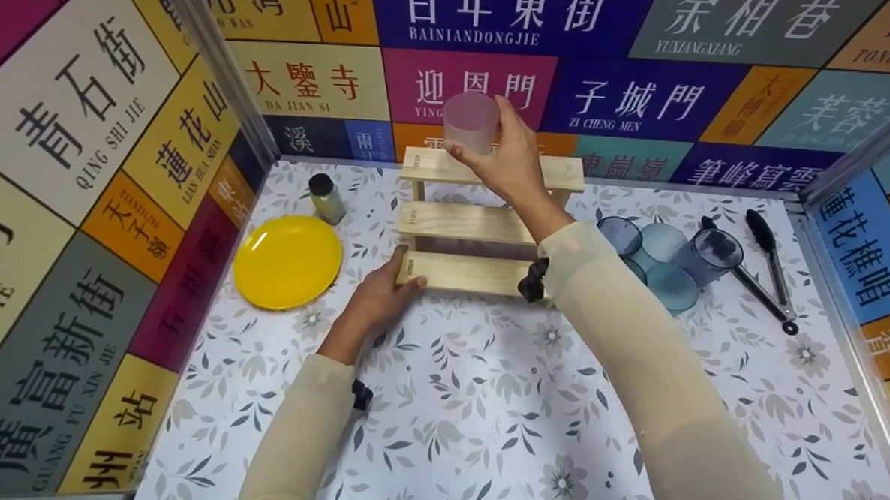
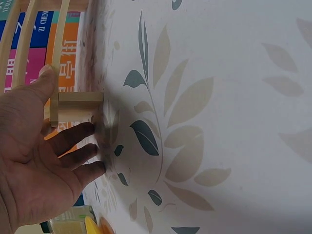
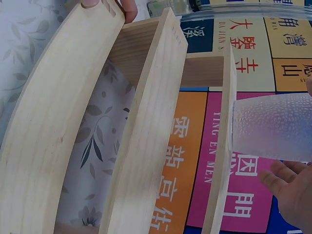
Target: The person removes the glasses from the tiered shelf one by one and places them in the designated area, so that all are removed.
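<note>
A three-tier wooden rack (image 1: 467,222) stands near the back wall. At the left end of its lowest board, my left hand (image 1: 378,296) holds on; the left wrist view shows the thumb over the board edge, with the other fingers spread below. My right hand (image 1: 515,167) grips a translucent pinkish cup (image 1: 469,122) over the left-middle of the top board. In the right wrist view the textured cup (image 3: 273,127) has its base at the top board's surface; I cannot tell whether it fully rests there.
A yellow plate (image 1: 287,262) and a small dark-capped bottle (image 1: 326,198) are left of the rack. To the right stand several bluish cups (image 1: 663,243), then black-tipped tongs (image 1: 771,253) and another black-and-metal utensil (image 1: 758,294). Lettered panels (image 1: 467,86) enclose the back and sides.
</note>
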`<state>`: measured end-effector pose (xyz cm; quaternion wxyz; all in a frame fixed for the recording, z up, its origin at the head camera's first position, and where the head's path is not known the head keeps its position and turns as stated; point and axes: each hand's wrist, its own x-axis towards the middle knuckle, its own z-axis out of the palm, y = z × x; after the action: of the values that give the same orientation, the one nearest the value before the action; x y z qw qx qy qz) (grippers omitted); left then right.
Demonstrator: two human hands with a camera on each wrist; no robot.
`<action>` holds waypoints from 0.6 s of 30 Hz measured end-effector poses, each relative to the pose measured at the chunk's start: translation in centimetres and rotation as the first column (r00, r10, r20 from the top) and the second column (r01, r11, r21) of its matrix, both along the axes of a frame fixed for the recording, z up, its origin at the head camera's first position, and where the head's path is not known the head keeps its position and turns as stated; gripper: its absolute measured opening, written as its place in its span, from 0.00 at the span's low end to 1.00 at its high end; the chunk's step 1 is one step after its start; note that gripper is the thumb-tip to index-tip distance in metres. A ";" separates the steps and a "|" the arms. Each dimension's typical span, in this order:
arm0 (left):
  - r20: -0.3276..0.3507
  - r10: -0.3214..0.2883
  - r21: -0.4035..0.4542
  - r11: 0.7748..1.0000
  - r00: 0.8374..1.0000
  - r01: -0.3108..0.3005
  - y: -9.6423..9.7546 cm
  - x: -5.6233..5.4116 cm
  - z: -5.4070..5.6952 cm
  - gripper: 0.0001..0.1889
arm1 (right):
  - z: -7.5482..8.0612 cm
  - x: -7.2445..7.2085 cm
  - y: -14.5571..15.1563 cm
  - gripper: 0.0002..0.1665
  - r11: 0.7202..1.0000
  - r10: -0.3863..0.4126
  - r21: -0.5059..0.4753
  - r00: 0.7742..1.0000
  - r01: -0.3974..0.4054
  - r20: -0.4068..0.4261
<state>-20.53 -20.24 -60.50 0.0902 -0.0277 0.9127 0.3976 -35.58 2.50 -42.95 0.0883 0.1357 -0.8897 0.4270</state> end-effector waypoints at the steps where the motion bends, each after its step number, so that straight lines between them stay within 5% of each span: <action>1: 0.003 0.002 -0.001 1.000 1.000 -0.002 0.0 0.0 0.0 0.47 | -0.1 0.0 -0.1 0.64 1.000 -0.003 -0.009 1.000 0.003 -0.002; 18: 0.023 0.006 -0.001 1.000 1.000 -0.006 0.0 0.1 0.0 0.48 | -0.4 -0.6 -1.4 0.70 0.998 -0.058 -0.023 0.998 0.058 0.003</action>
<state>-20.44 -20.20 -60.49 0.0993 -0.0351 0.9117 0.3970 -36.21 1.13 -43.31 0.1012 0.1082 -0.8883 0.4348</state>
